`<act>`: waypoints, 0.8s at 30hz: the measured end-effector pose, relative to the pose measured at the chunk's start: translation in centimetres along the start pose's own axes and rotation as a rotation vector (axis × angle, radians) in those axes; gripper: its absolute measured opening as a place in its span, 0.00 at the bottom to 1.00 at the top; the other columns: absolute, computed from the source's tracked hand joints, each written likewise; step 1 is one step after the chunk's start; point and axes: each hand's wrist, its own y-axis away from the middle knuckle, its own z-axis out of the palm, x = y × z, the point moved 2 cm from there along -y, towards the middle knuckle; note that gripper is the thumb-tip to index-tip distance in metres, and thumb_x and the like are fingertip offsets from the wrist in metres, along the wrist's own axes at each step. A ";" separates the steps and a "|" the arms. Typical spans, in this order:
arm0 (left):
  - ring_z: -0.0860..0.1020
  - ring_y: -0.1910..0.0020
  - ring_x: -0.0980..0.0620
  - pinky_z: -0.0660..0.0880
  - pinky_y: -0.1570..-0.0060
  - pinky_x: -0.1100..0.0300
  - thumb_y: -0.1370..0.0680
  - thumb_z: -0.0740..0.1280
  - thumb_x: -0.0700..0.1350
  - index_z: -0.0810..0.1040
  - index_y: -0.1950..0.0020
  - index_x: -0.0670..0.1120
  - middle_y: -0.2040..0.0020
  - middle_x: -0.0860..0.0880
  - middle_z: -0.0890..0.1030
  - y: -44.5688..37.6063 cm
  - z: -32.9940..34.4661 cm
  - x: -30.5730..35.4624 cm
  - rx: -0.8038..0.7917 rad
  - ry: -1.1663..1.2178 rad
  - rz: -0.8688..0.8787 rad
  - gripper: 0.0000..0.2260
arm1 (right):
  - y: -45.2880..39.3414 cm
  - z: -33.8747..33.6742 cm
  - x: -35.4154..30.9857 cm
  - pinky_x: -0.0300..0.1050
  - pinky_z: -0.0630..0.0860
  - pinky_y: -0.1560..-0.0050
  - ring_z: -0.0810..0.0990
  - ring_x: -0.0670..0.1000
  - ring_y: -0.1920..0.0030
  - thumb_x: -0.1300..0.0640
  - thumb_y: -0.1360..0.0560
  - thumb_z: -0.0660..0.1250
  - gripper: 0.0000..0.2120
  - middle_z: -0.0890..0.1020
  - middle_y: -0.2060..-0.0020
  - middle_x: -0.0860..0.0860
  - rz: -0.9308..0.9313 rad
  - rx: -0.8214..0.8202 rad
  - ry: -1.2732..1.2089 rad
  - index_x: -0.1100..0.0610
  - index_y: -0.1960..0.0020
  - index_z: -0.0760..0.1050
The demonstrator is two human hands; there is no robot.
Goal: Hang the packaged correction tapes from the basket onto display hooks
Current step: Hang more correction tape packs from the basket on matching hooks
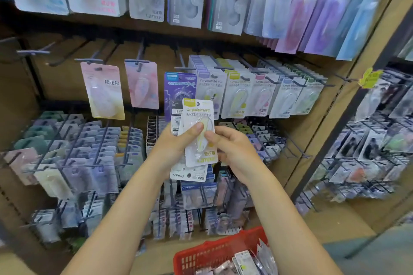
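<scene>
Red basket (pixel 201 257) sits low. Left hand (pixel 176 140) grips a stack of packets (pixel 190 175); right hand (pixel 232 147) pinches the yellow packet (pixel 197 114). Best to line its hole with the yellow row's hook (pixel 242 77).

"Campus" on yellow-topped package (pixel 199 131)

Both hands hold correction tape packs (pixel 199 134) in front of the display hooks (pixel 243 78); the basket (pixel 214 252) sits below, with more packs inside it.

Glossy plastic packs (pixel 199 131), red plastic basket (pixel 214 252).
</scene>
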 end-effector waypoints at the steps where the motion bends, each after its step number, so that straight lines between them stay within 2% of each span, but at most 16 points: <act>1: 0.85 0.42 0.41 0.82 0.44 0.44 0.26 0.77 0.51 0.81 0.35 0.48 0.42 0.44 0.87 0.0 0.7 -0.2 0.006 0.004 -0.004 0.21 | 0.1 -0.8 0.0 0.49 0.82 0.55 0.87 0.55 0.52 0.56 0.21 0.70 0.12 0.87 0.50 0.55 0.006 -0.007 0.005 0.59 0.40 0.81; 4: 0.85 0.41 0.41 0.81 0.42 0.44 0.28 0.78 0.50 0.82 0.38 0.50 0.42 0.46 0.87 -0.4 2.2 -0.7 0.079 0.025 -0.014 0.20 | -0.1 -3.6 0.3 0.58 0.83 0.47 0.86 0.58 0.50 0.56 0.21 0.71 0.11 0.87 0.51 0.56 0.012 0.063 -0.007 0.60 0.42 0.81; 7: 0.86 0.45 0.43 0.81 0.43 0.43 0.24 0.75 0.44 0.83 0.44 0.51 0.46 0.46 0.88 -0.9 2.7 -0.8 0.191 -0.011 -0.027 0.09 | -1.0 -6.5 0.3 0.59 0.79 0.45 0.84 0.62 0.46 0.56 0.21 0.71 0.07 0.86 0.51 0.56 -0.019 0.201 -0.088 0.57 0.45 0.80; 9: 0.86 0.51 0.44 0.83 0.51 0.47 0.20 0.70 0.37 0.82 0.46 0.49 0.48 0.45 0.87 -1.4 3.0 -0.7 0.239 -0.082 -0.037 0.08 | -1.7 -7.7 -0.3 0.56 0.78 0.46 0.83 0.59 0.46 0.56 0.20 0.70 0.06 0.86 0.50 0.55 -0.073 0.236 -0.140 0.56 0.44 0.79; 12: 0.86 0.59 0.50 0.83 0.65 0.54 0.19 0.66 0.34 0.80 0.46 0.49 0.53 0.48 0.87 -2.0 3.7 -0.3 0.264 -0.136 -0.039 0.10 | -2.5 -8.4 -1.9 0.54 0.79 0.41 0.85 0.53 0.47 0.57 0.19 0.68 0.08 0.87 0.48 0.54 -0.146 0.251 -0.146 0.57 0.41 0.78; 14: 0.87 0.54 0.47 0.83 0.60 0.52 0.19 0.67 0.35 0.79 0.39 0.47 0.48 0.46 0.87 -2.1 4.1 -0.3 0.262 -0.130 -0.040 0.11 | -3.2 -8.7 -2.1 0.53 0.79 0.40 0.85 0.50 0.47 0.56 0.19 0.69 0.07 0.87 0.49 0.51 -0.154 0.278 -0.114 0.56 0.42 0.79; 17: 0.86 0.47 0.43 0.84 0.52 0.48 0.18 0.68 0.36 0.78 0.34 0.46 0.43 0.45 0.87 -1.9 4.7 -0.4 0.233 -0.112 -0.015 0.14 | -4.2 -8.9 -1.9 0.60 0.78 0.36 0.85 0.53 0.44 0.52 0.21 0.71 0.08 0.87 0.48 0.50 -0.143 0.281 -0.075 0.51 0.43 0.80; 19: 0.85 0.45 0.42 0.84 0.49 0.48 0.18 0.67 0.36 0.79 0.34 0.46 0.42 0.44 0.86 -1.7 4.9 -0.6 0.219 -0.090 -0.012 0.13 | -4.6 -9.0 -1.9 0.57 0.79 0.39 0.85 0.51 0.46 0.50 0.21 0.72 0.07 0.87 0.50 0.48 -0.144 0.268 -0.043 0.50 0.45 0.81; 22: 0.85 0.44 0.41 0.83 0.48 0.47 0.19 0.68 0.38 0.79 0.34 0.44 0.42 0.43 0.86 -1.4 5.1 -0.6 0.226 -0.067 -0.003 0.13 | -5.2 -9.3 -2.5 0.43 0.76 0.51 0.84 0.45 0.53 0.51 0.20 0.70 0.07 0.86 0.55 0.46 -0.161 0.275 -0.025 0.52 0.46 0.80; 24: 0.86 0.45 0.42 0.85 0.50 0.48 0.20 0.69 0.39 0.79 0.33 0.43 0.43 0.43 0.86 -1.2 5.2 -0.5 0.230 -0.029 0.011 0.15 | -5.5 -9.4 -2.6 0.41 0.74 0.54 0.83 0.45 0.52 0.50 0.21 0.71 0.11 0.84 0.51 0.48 -0.160 0.337 0.002 0.54 0.43 0.77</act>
